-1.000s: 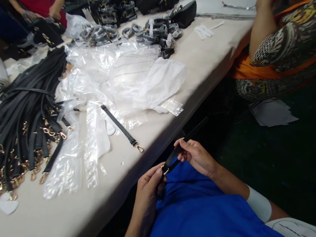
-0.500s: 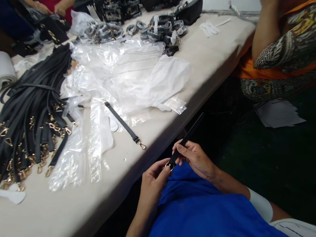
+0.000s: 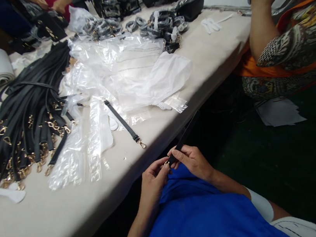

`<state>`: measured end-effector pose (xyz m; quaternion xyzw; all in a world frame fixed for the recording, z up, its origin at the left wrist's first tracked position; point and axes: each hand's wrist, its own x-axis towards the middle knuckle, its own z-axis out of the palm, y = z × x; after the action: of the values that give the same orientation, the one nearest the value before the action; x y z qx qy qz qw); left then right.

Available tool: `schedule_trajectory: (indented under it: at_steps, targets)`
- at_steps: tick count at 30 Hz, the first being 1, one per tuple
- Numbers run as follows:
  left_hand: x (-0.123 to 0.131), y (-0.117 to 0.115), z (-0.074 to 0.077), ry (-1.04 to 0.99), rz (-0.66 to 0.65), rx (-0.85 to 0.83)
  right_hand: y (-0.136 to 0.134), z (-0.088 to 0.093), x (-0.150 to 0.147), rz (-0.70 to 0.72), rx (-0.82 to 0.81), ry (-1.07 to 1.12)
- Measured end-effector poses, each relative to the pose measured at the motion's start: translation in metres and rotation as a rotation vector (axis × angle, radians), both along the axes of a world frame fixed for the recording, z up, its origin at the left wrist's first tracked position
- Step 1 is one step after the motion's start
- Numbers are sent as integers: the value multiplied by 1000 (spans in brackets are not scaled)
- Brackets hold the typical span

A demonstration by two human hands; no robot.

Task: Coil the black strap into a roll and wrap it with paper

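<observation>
A black strap [image 3: 182, 140] with a gold metal buckle [image 3: 167, 164] at its near end is held between my two hands, over my blue-covered lap. My left hand [image 3: 155, 177] pinches the strap at the buckle. Closed round the strap just above the buckle is my right hand [image 3: 192, 161], its thumb lying on top. The strap's far end slants up toward the table edge and fades into the dark there. On the table in front lies a short black strap [image 3: 122, 121] with a gold clasp.
Many long black straps with gold clasps [image 3: 35, 112] lie heaped at the left of the table [image 3: 105, 204]. Clear plastic bags [image 3: 127, 68] spread over the middle, with wrapped coiled straps [image 3: 159, 26] and black bags [image 3: 192, 7] behind. Co-workers' arms [image 3: 265, 25] show at right and far left.
My right hand has slid slightly left and down along the strap, closer to the buckle. The co-worker at right has brought a second hand into view beside a coiled strap.
</observation>
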<state>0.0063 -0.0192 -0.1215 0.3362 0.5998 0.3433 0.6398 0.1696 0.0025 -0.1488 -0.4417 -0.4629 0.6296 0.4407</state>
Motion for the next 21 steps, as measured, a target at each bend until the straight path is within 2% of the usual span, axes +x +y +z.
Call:
schedule_trajectory:
  at_steps: [15, 18, 21]
  targets:
    - [-3, -1, -3, 116, -20, 62, -6, 4, -1, 32, 376, -357]
    - [-4, -3, -7, 163, 12, 75, -10, 2, -5, -8, 477, -434]
    - [-2, -7, -11, 242, 57, 165, -15, 0, -12, -115, 529, -473]
